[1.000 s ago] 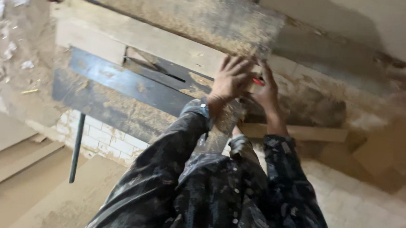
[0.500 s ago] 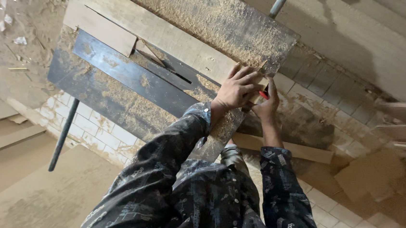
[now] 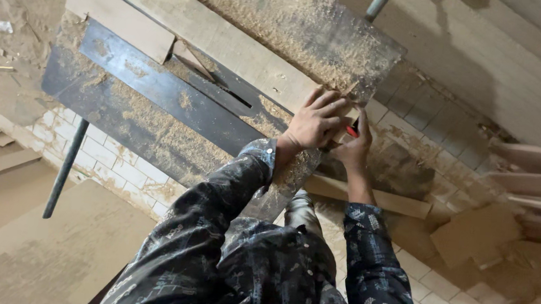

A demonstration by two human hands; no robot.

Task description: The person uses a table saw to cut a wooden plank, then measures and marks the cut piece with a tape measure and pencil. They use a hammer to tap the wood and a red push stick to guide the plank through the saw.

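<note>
Standing on metal legs, a sawdust-covered saw table (image 3: 158, 108) carries a long wooden board (image 3: 228, 39) along its far edge. At the board's near-right corner, the left hand (image 3: 317, 120) presses down, fingers spread. Beside it, the right hand (image 3: 353, 149) pinches what seems a red pencil (image 3: 352, 131).

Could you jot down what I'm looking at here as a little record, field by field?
Place: workshop with tiled floor, sawdust all over
Bench: dark metal saw table with a slot
Left hand: left hand flat on a wooden plank at the table's corner
Right hand: right hand at the table edge, gripping a small red thing; what it is cannot be told
Nearby: wooden boards stacked at right
</note>
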